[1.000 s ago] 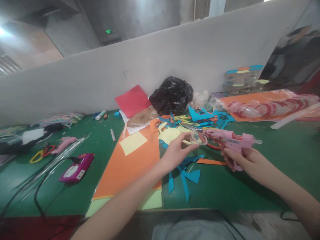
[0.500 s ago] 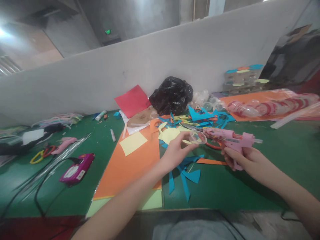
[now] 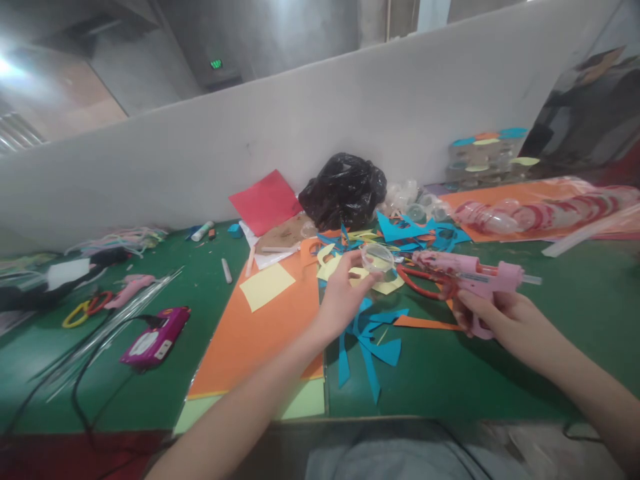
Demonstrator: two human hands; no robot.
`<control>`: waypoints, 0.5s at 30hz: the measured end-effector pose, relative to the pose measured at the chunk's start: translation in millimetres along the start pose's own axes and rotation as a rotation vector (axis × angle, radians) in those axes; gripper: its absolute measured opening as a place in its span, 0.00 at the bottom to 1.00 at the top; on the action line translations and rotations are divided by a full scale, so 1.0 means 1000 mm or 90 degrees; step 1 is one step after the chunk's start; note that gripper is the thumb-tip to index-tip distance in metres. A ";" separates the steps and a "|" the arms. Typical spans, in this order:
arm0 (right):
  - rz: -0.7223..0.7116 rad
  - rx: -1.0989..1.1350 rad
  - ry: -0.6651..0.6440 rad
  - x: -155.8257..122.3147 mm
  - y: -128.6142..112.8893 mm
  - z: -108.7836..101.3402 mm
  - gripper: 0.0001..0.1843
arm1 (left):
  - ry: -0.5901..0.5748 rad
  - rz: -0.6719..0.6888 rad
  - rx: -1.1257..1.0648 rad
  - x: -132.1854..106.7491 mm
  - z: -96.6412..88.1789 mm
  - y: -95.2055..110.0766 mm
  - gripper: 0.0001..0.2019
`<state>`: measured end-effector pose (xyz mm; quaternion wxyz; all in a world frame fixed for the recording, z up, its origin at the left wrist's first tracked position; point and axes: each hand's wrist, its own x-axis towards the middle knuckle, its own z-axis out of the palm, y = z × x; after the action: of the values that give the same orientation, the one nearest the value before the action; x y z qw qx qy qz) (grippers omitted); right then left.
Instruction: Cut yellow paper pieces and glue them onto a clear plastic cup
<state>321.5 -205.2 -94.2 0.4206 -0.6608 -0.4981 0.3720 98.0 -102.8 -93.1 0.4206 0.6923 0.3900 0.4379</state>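
Between the fingers of my left hand (image 3: 347, 293) is a small clear plastic cup (image 3: 379, 257), its round rim facing me at a tilt. My right hand (image 3: 487, 308) grips a pink hot glue gun (image 3: 470, 272) by its handle, nozzle pointing left toward the cup, a short gap between them. A clear glue stick (image 3: 533, 279) sticks out of the gun's back. Below and behind the hands lie red-handled scissors (image 3: 417, 288), cut pale yellow paper (image 3: 393, 285) and blue paper scraps (image 3: 373, 340).
Orange paper sheets (image 3: 260, 340) lie left of centre with a yellow square (image 3: 267, 287). Behind stand a black plastic bag (image 3: 344, 190) and clear cups (image 3: 415, 203). A purple power box (image 3: 156, 337) with black cables and another pink glue gun (image 3: 131, 290) are at left.
My left hand has drawn the cup slightly left and up. My right hand has shifted the glue gun a little right, widening the gap and showing more of the scissors' handles.
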 end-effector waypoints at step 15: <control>-0.029 -0.143 -0.022 0.003 -0.003 0.001 0.46 | -0.014 0.015 0.005 -0.001 0.002 0.001 0.16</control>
<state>320.1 -202.0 -92.5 0.3437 -0.6859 -0.5586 0.3152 99.8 -104.7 -92.6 0.4167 0.7035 0.3789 0.4334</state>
